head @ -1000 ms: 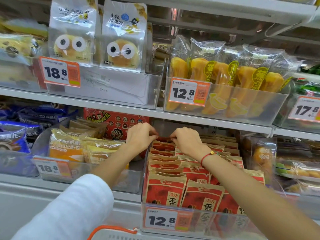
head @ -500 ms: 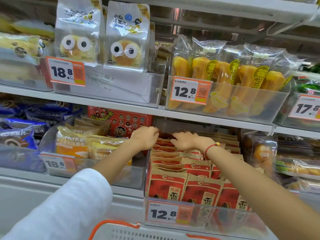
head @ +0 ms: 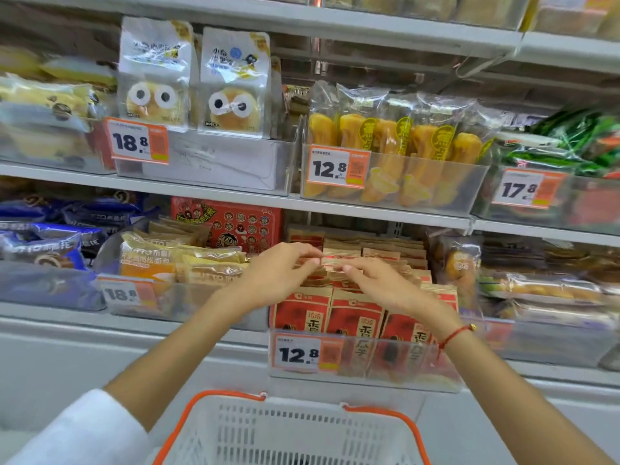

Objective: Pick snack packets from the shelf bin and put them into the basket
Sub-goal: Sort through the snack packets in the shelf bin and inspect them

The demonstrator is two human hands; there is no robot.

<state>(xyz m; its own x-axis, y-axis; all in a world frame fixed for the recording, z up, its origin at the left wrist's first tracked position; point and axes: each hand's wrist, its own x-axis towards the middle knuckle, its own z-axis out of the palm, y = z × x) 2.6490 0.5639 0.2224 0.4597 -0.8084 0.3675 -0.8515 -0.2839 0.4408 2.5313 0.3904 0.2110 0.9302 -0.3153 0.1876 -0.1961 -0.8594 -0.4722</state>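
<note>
left hand (head: 281, 273) + right hand (head: 375, 283) | fingertips on snack packets (head: 339, 263) | basket (head: 295, 427) below

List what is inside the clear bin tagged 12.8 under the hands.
The clear bin holds rows of upright red-and-brown snack packets. The left hand and right hand cover some middle tops; the bin's floor is hidden.

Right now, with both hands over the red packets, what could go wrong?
1. The red packets stand tightly packed in the clear bin; pulling one may drag neighbours out.
2. Neither the left hand nor the right hand plainly grips a packet, so one could slip.
3. The basket sits low; a drop could miss it.
</note>
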